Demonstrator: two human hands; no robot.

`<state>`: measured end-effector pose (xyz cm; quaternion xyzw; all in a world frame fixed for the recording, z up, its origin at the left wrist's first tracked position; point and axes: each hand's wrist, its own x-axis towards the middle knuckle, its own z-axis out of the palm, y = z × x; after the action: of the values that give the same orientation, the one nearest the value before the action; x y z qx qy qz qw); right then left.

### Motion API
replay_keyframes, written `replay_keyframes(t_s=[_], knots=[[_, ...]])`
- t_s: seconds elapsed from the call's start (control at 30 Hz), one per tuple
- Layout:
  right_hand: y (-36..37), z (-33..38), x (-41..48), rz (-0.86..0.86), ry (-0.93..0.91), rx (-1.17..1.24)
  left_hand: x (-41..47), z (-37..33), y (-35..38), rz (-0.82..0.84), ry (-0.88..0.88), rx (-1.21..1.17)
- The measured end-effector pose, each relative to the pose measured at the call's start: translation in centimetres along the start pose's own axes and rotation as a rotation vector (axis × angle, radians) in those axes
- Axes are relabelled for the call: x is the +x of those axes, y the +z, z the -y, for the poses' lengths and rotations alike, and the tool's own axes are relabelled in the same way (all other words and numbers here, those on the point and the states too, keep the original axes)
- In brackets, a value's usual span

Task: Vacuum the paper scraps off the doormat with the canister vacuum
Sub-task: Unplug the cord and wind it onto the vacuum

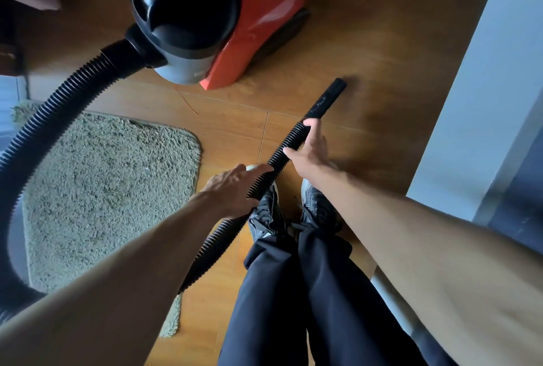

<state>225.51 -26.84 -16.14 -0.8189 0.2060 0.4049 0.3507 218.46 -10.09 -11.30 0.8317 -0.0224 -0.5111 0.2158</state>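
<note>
Floor: brown wooden plank floor lies under the doormat and runs on past its right edge.
Doormat: shaggy grey-green rectangular doormat, the landmark for every place below.
Vacuum: red and black plastic canister vacuum stands on the planks just beyond the doormat's far right corner.
Hose: black ribbed plastic hose leaves the canister, loops over the doormat's left side, then crosses the floor to the right of the doormat.
Nozzle: smooth black tube nozzle points away from the doormat, well to its right, its tip low over bare planks.
Right hand: fingers and thumb wrapped round the hose just behind the nozzle, right of the doormat.
Left hand: beside the doormat's right edge, holding the hose further back, index finger stretched along the ribs.
Scraps: only a pale speck or two shows in the pile; too small to tell whether it is paper.
Progress: judged from this, the nozzle is not on the doormat, so either the suction pass remains or it is over.
</note>
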Motion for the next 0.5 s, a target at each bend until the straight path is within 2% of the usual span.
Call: replay_keyframes(t_s=[0.1,0.23,0.33,0.5], knots=[[-2.7,0.9,-2.1,-0.017,-0.028,-0.112,-1.3,-0.9,-2.6,-0.038,-0.011,0.004],[-7.0,4.1,-4.9,0.051,-0.119,-0.379,-3.7,-2.9,-7.8,-0.113,-0.067,0.036],[-10.6,7.9,-6.8,0.107,-0.178,-0.509,-6.2,-4.8,-12.5,-0.181,-0.099,0.051],[-17.7,16.5,-11.3,0.082,-0.342,-0.663,-11.5,-8.2,-21.3,-0.299,-0.134,0.164]])
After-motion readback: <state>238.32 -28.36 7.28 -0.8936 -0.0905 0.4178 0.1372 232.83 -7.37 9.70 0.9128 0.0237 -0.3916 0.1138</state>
